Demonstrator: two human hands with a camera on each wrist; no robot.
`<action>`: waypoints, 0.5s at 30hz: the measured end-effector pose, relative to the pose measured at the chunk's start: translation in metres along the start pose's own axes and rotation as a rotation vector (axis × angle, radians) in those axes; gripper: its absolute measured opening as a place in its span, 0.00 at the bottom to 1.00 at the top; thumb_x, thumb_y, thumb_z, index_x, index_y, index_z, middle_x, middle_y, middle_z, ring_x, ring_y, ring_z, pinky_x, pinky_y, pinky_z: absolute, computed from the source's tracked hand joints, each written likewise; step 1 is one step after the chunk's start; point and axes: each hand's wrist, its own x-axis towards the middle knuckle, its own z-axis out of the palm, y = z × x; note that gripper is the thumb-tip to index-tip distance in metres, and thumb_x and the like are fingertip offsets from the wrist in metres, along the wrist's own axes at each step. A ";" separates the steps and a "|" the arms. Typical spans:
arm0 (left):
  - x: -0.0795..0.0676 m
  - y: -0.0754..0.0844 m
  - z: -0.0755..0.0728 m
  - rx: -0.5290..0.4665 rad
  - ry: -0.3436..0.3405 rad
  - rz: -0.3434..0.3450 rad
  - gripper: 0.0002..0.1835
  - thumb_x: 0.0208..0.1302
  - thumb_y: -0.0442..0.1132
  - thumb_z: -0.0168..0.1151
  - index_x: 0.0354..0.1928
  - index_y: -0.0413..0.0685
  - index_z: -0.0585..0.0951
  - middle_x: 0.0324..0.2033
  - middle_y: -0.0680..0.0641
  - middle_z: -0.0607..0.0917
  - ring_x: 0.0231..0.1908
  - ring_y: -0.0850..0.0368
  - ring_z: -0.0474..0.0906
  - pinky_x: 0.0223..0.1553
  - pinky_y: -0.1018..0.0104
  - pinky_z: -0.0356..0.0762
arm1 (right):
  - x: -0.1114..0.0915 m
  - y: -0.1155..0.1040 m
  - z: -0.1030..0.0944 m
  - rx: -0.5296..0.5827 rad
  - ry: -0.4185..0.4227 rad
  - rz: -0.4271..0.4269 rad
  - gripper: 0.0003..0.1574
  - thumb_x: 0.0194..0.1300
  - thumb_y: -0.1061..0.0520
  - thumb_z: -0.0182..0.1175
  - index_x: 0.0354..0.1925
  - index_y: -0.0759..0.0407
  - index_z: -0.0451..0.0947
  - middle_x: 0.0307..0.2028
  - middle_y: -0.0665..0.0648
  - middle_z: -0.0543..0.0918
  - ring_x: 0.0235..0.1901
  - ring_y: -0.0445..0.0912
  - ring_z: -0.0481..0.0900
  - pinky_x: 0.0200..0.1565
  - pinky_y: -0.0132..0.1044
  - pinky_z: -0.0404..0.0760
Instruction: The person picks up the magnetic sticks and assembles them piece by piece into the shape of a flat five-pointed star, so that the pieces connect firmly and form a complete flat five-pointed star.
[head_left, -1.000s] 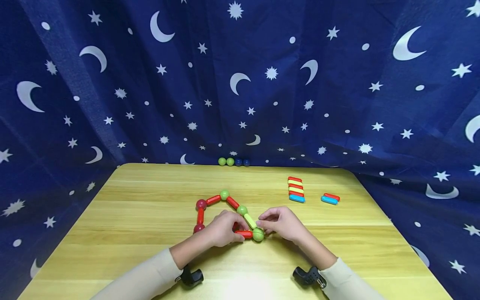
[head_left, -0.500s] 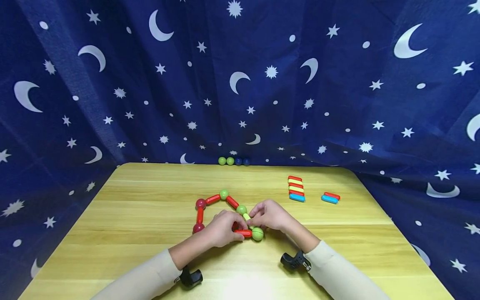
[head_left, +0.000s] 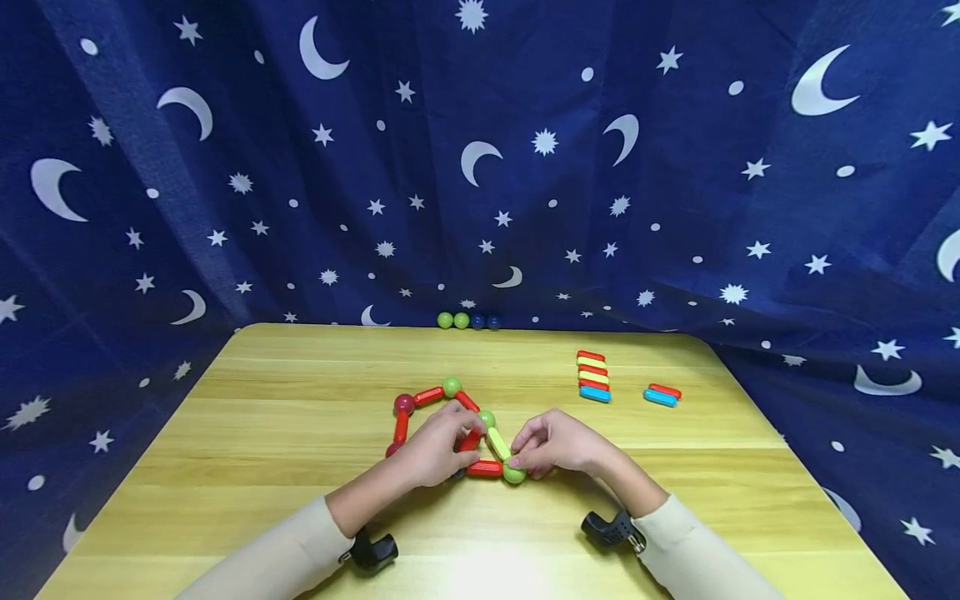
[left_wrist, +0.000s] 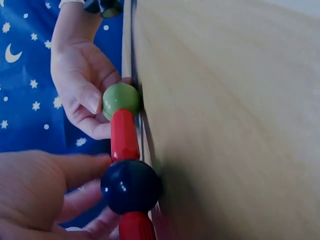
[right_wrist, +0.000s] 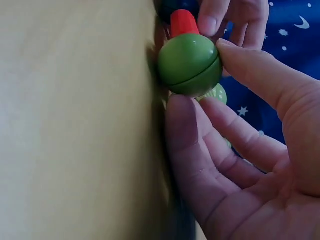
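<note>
In the head view, red and yellow magnetic rods and coloured balls form a linked outline on the table. My right hand (head_left: 558,442) pinches the green ball (right_wrist: 187,65) at its near right corner, thumb on top and fingers beneath. A yellow rod (head_left: 498,443) and a red rod (head_left: 485,468) meet at that ball. My left hand (head_left: 438,446) has its thumb and fingers about a slanting inner red rod (head_left: 470,440). In the left wrist view, a dark blue ball (left_wrist: 131,187) lies beside the left fingers; the left hand mostly hides it in the head view.
At the back right lie a stack of red, yellow and blue rods (head_left: 593,377) and a separate red and blue pair (head_left: 662,396). Two green balls (head_left: 453,320) and two dark blue balls (head_left: 486,322) line the far table edge. A starry blue curtain (head_left: 480,167) hangs behind.
My left hand has shifted up and left from the near red rod to the inner one. My right hand reached in along the yellow rod, then drew back to the corner green ball.
</note>
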 end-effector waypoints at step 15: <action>0.007 -0.008 -0.013 0.124 -0.080 -0.017 0.14 0.59 0.31 0.73 0.48 0.42 0.85 0.36 0.49 0.86 0.38 0.58 0.80 0.43 0.63 0.80 | -0.033 0.039 -0.074 -0.297 0.507 -0.116 0.14 0.67 0.55 0.69 0.44 0.66 0.85 0.35 0.63 0.89 0.29 0.47 0.85 0.32 0.37 0.84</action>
